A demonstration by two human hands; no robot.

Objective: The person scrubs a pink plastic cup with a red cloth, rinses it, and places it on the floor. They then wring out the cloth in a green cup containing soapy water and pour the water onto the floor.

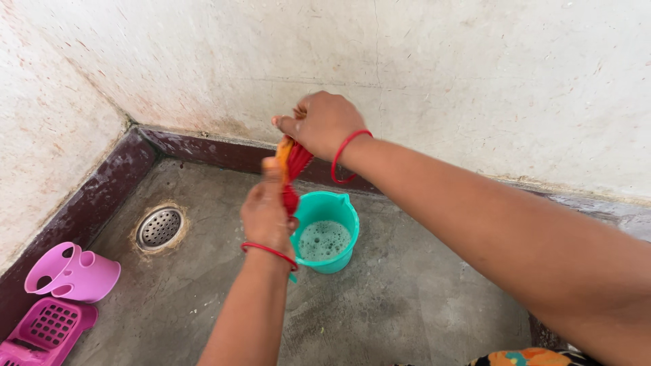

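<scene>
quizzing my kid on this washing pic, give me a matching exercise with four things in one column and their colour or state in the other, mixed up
Things:
1. small bucket
2. twisted cloth
3. floor drain
4. holder lying on the floor

Descriptions:
A. pink plastic
B. teal, with foamy water inside
C. round perforated metal
D. red and orange, gripped by the left hand and the right hand

Pairs: 1-B, 2-D, 3-C, 4-A

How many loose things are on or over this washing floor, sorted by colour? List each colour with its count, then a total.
Pink: 2, holder and basket
Teal: 1, bucket
Red and orange: 1, cloth gripped by left hand and right hand
Total: 4
</scene>
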